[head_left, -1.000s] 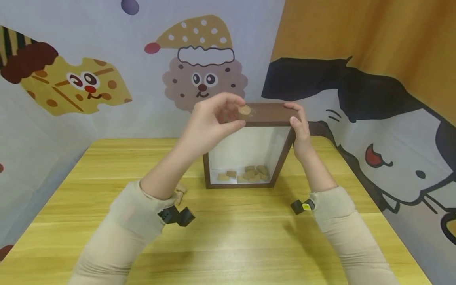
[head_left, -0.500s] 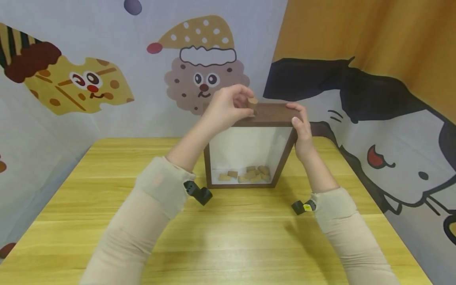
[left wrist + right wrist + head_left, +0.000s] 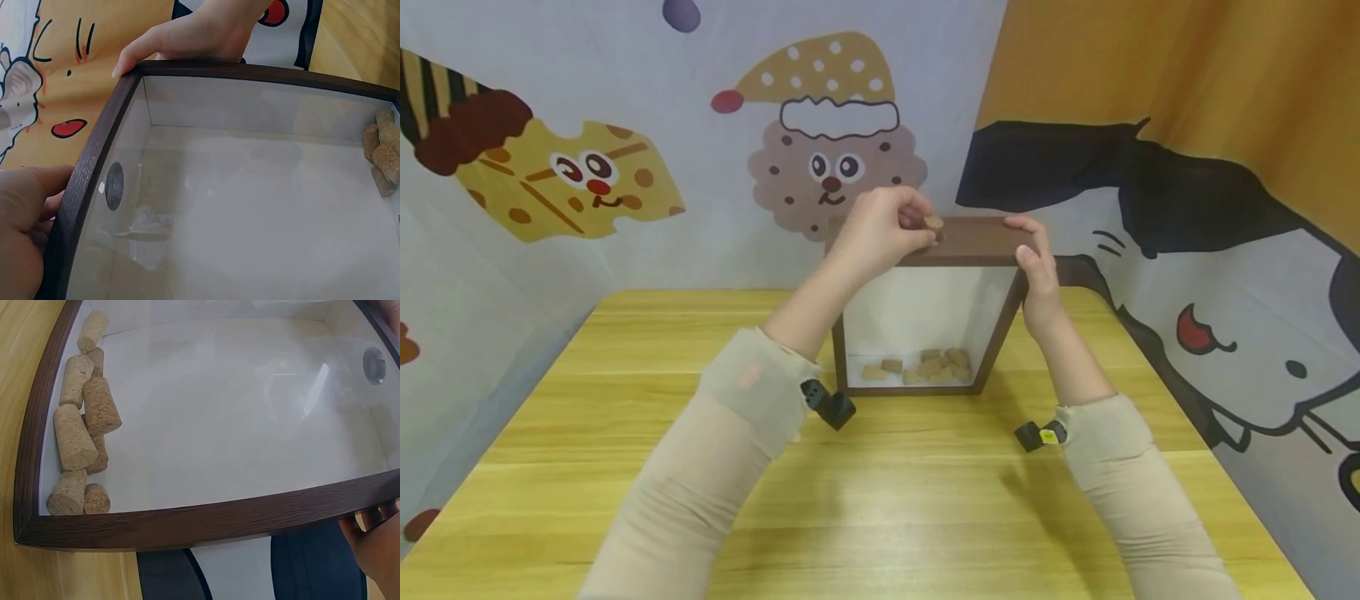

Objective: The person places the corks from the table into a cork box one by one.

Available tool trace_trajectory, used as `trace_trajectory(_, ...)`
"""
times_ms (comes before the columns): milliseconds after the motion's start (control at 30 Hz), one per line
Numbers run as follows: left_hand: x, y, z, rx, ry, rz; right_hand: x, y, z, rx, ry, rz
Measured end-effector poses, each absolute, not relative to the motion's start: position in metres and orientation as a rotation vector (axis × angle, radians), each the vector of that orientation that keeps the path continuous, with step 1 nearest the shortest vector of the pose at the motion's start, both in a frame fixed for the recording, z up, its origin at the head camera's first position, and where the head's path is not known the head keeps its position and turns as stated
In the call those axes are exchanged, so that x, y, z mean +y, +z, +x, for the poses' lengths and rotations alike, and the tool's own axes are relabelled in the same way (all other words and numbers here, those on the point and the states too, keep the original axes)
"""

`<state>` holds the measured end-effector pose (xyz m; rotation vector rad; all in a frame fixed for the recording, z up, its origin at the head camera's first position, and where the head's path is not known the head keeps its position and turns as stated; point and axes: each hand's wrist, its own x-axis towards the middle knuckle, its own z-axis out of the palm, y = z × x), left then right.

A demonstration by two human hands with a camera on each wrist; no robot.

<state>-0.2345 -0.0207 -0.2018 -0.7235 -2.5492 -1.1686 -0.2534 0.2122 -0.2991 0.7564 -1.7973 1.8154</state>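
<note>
A brown-framed shadow box (image 3: 925, 327) with a clear front stands upright on the table. In the head view my left hand (image 3: 883, 229) pinches a cork (image 3: 933, 223) at the box's top. The cork's lower end is out of sight there. The left wrist view shows a round hole (image 3: 114, 186) in the top side, beside that hand, with the cork hidden behind the frame. My right hand (image 3: 1037, 271) grips the top right corner, thumb in front and fingers over the top. Several loose corks (image 3: 75, 437) lie along the bottom inside the box.
The yellow wood-grain table (image 3: 880, 500) extends in front of and beside the box. Behind it hangs a cartoon-printed cloth (image 3: 700, 250). A small black camera (image 3: 829, 404) sits at my left wrist and another camera (image 3: 1039, 435) at my right.
My left hand has moved right along the box's top, and the cork has tipped from lying toward me to standing upright and then lowered slightly. The right hand keeps its grip on the corner.
</note>
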Motion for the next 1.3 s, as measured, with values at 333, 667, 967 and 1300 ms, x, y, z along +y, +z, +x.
trace_trajectory(333, -0.026, -0.203, -0.227, -2.539, -1.146, -0.719, 0.212, -0.298, -0.251, -1.814, 1.799, 0.755)
trace_trajectory(667, -0.043, -0.216, -0.195, -2.332, -1.286, -0.816, 0.213, -0.299, -0.254, -1.764, 1.826, 0.789)
trace_trajectory(967, -0.071, -0.252, -0.166, -2.121, -1.286, -0.914, 0.212, -0.299, -0.255, -1.772, 1.823, 0.785)
trace_trajectory(1300, -0.109, -0.305, -0.157, -2.143, -1.311, -0.759, 0.212, -0.301, -0.255, -1.757, 1.828, 0.779)
